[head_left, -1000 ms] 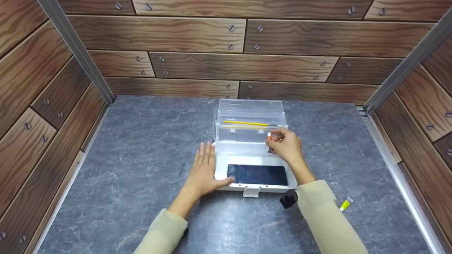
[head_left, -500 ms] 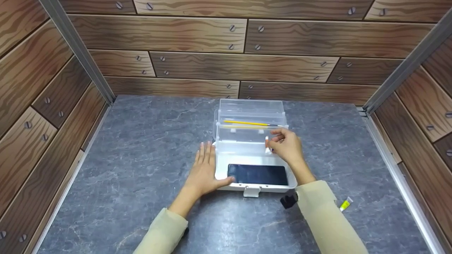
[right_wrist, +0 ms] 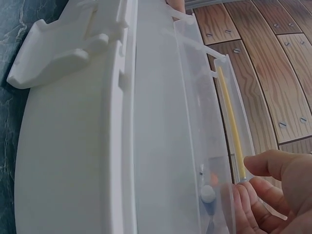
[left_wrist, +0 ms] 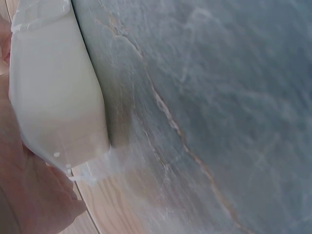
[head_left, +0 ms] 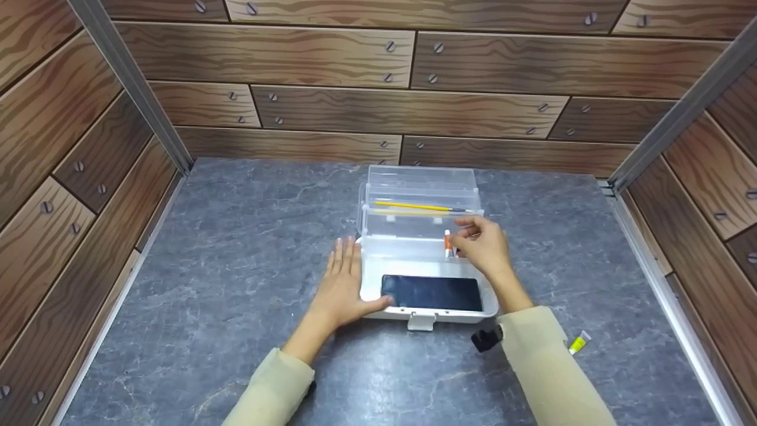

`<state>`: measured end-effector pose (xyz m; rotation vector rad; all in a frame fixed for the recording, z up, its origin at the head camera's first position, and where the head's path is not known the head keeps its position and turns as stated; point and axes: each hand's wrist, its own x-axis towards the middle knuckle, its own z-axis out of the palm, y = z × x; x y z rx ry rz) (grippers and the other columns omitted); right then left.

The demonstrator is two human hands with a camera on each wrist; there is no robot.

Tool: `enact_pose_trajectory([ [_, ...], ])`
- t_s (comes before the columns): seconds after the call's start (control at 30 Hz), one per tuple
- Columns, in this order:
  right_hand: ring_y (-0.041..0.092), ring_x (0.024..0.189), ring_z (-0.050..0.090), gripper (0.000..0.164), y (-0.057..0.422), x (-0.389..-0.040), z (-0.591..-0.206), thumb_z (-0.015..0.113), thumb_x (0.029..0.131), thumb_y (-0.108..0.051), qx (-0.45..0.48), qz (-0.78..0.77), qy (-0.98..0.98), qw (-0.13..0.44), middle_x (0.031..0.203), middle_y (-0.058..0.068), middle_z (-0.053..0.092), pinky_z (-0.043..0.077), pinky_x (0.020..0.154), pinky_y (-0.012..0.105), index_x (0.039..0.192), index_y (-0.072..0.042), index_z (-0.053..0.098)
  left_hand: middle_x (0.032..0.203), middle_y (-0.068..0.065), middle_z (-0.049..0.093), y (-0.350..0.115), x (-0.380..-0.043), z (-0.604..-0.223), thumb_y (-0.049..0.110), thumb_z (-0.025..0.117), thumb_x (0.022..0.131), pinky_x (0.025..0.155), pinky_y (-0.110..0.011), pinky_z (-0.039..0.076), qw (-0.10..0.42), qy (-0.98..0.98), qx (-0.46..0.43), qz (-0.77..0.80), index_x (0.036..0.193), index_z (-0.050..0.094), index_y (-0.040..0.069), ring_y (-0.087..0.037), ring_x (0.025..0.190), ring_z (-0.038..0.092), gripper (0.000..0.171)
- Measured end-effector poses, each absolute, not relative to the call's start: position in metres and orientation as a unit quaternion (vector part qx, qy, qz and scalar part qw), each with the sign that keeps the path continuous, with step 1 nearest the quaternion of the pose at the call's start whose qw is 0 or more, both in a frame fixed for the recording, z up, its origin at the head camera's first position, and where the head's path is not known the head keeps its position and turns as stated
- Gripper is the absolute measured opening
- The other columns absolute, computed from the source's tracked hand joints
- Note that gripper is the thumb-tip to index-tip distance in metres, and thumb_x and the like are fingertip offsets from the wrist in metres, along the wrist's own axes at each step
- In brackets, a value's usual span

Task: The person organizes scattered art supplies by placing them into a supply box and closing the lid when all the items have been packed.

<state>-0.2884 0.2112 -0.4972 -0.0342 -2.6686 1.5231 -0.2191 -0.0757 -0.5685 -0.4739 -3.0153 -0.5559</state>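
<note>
Right, orange-and-white tube (head_left: 447, 244) is upright or nearly so at the right end of the near clear tray (head_left: 408, 248), just left of the right hand's (head_left: 482, 245) fingertips. Right grip: fingers bent, thumb apart from the index finger, tube not between them in the right wrist view; cannot tell if a fingertip touches it. Left hand (head_left: 341, 293) lies along the left end of the white box (head_left: 378, 269), grip spread, fingers straight and pointing to the far side, thumb out over the near left corner, its tip at the phone's edge.

Dark phone (head_left: 432, 292) lies flat in the box, near side, toward the right. Clear trays are unfolded at the far side; yellow paintbrush (head_left: 414, 206) lies across the farther one, bristle end to the right. White latch (head_left: 421, 322) hangs at the middle of the near wall. Yellow-green tube (head_left: 579, 342) is on the grey marbled desk (head_left: 236, 236), right of the box, beside the right sleeve (head_left: 550, 361). Black device (head_left: 485, 340) at that cuff. Plank-patterned walls (head_left: 331, 109) left, right and far.
</note>
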Motion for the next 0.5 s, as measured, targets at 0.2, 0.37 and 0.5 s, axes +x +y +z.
enact_pose_trajectory([
  [0.2, 0.013, 0.068, 0.066, 0.032, 0.219, -0.282, -0.492, 0.075, 0.082, -0.008, -0.012, 0.496, -0.867, 0.047, 0.089, 0.012, 0.068, 0.061, 0.059, 0.029, 0.114, -0.003, 0.070, 0.165, -0.026, 0.004, -0.075, -0.220, -0.569, 0.087, 0.052, 0.075, 0.125, -0.050, 0.006, 0.023, -0.971, -0.153, -0.180, 0.157, 0.007, -0.006, -0.042, 0.153, -0.001, 0.133],
  [0.37, 0.010, 0.066, 0.065, 0.032, 0.233, -0.274, -0.490, 0.074, 0.083, -0.007, -0.013, 0.502, -0.863, 0.061, 0.090, 0.014, 0.070, 0.060, 0.058, 0.026, 0.114, -0.001, 0.070, 0.165, -0.025, 0.003, -0.075, -0.219, -0.569, 0.088, 0.051, 0.074, 0.125, -0.050, 0.007, 0.021, -0.971, -0.150, -0.186, 0.157, 0.006, -0.005, -0.041, 0.153, -0.003, 0.133],
  [0.5, 0.007, 0.071, 0.063, 0.034, 0.248, -0.265, -0.490, 0.074, 0.083, -0.008, -0.017, 0.489, -0.870, 0.068, 0.093, 0.016, 0.071, 0.057, 0.061, 0.020, 0.115, 0.002, 0.070, 0.165, -0.025, 0.004, -0.076, -0.218, -0.568, 0.091, 0.046, 0.074, 0.125, -0.051, 0.008, 0.021, -0.971, -0.151, -0.185, 0.157, 0.005, -0.005, -0.040, 0.153, -0.003, 0.134],
])
